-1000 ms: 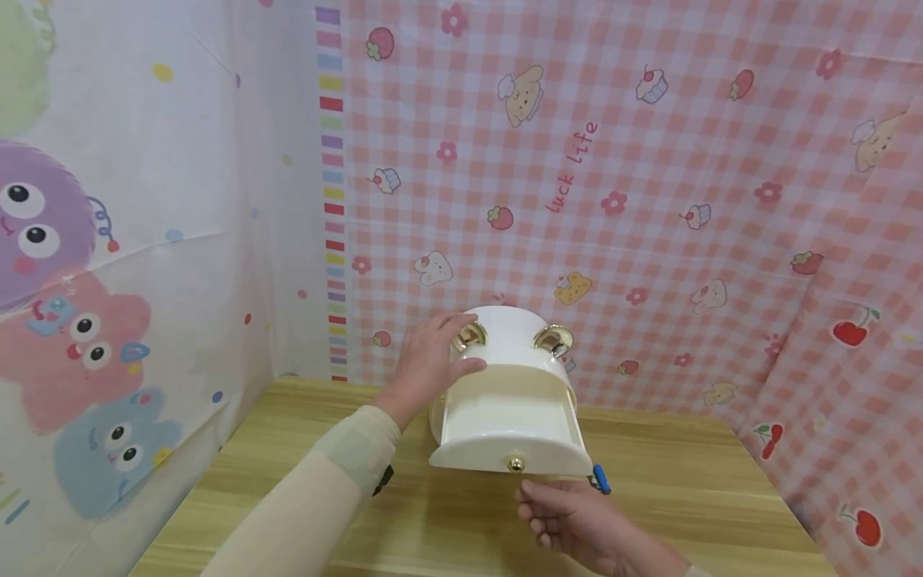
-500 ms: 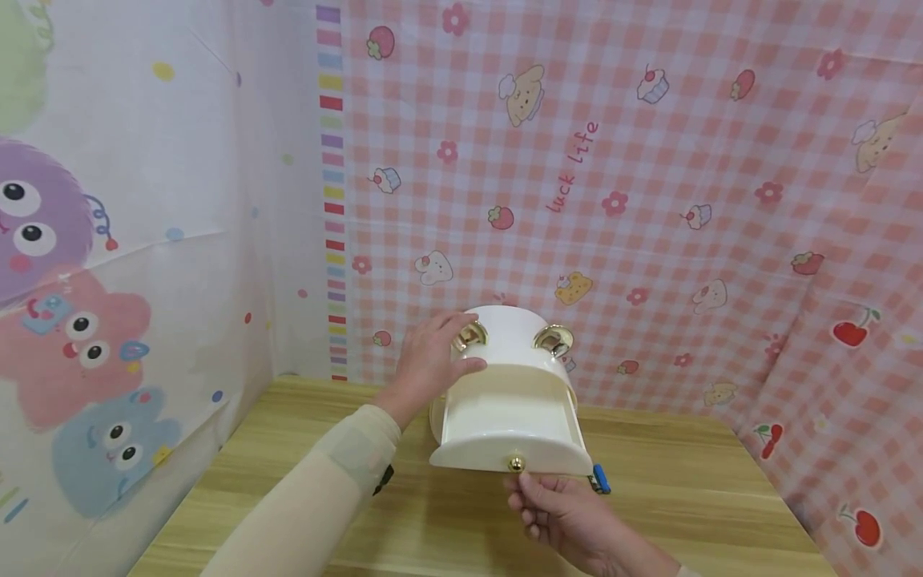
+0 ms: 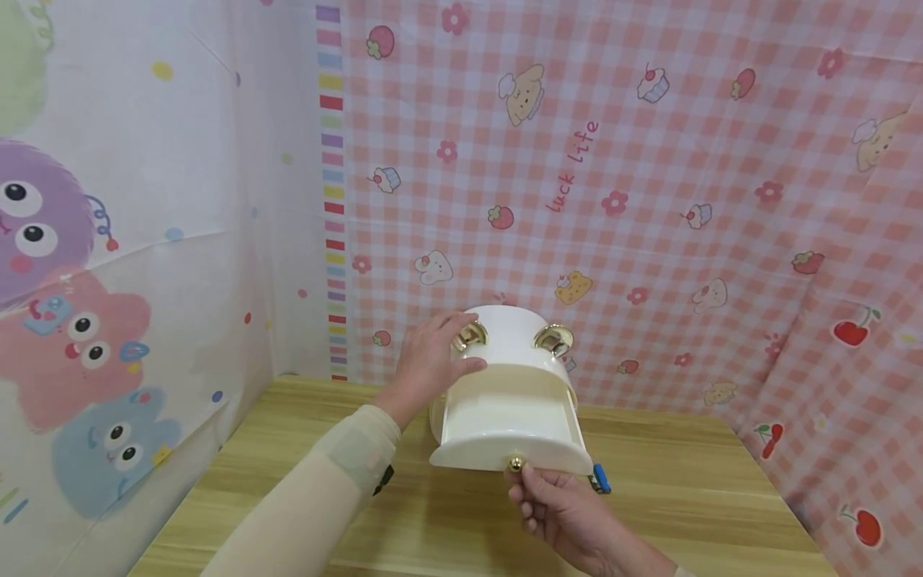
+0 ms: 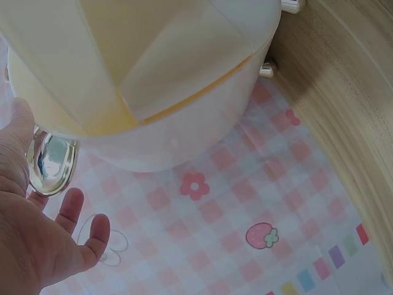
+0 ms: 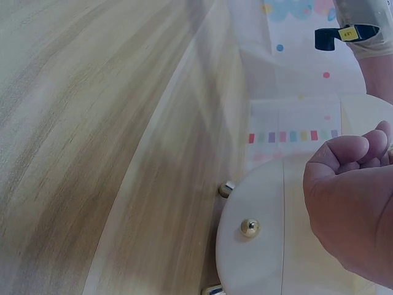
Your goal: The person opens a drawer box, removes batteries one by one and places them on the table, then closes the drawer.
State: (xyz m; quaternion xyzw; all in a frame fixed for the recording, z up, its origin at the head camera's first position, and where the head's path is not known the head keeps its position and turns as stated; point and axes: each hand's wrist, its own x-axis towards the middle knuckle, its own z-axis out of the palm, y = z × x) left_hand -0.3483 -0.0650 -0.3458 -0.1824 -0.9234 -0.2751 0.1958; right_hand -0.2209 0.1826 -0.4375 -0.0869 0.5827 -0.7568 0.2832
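Observation:
A white rounded drawer box [image 3: 505, 336] with two gold ear-shaped pieces stands on the table, its upper drawer [image 3: 512, 413] pulled out. Nothing is visible on the drawer floor. At the upper left, my left hand [image 3: 429, 361] holds the box by the left gold ear [image 4: 54, 163], thumb on the front and fingers round the back. My right hand [image 3: 570, 513] pinches the gold knob [image 3: 515, 464] of the drawer front between thumb and index finger, other fingers curled. In the right wrist view a lower drawer knob [image 5: 250, 228] shows.
The wood-grain table [image 3: 663, 489] runs to a pink checked cloth [image 3: 461, 160] behind the box. A white cartoon cloth [image 3: 180, 304] hangs at the left. A blue item [image 3: 602, 478] shows beside the right hand. Gold feet [image 5: 226, 188] support the box.
My right hand has moved up slightly, from just below the knob onto it, thumb and index finger closing around it. The left hand and the drawer have kept their places.

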